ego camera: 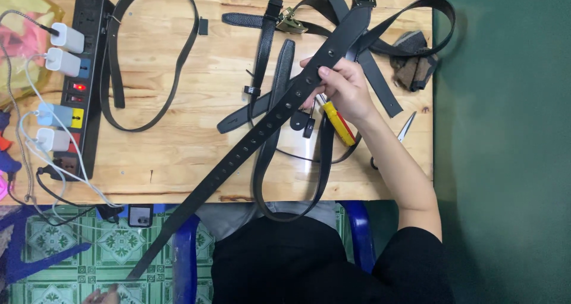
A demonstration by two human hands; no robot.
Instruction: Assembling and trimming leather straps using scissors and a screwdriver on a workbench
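- Head cam: right hand (344, 88) is pinched around a long black punched belt (262, 131), which runs diagonally across the wooden table (178, 155).
- Left hand (101, 295) grips its near end off the table's near-left edge.
- Yellow-handled screwdriver (338, 123) sits under the right wrist.

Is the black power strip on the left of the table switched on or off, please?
On: the power strip shows a glowing red light between its white plugged-in chargers.

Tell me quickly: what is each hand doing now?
Right hand: closed on the black belt.
Left hand: at the belt's lower end, grip cannot be told.
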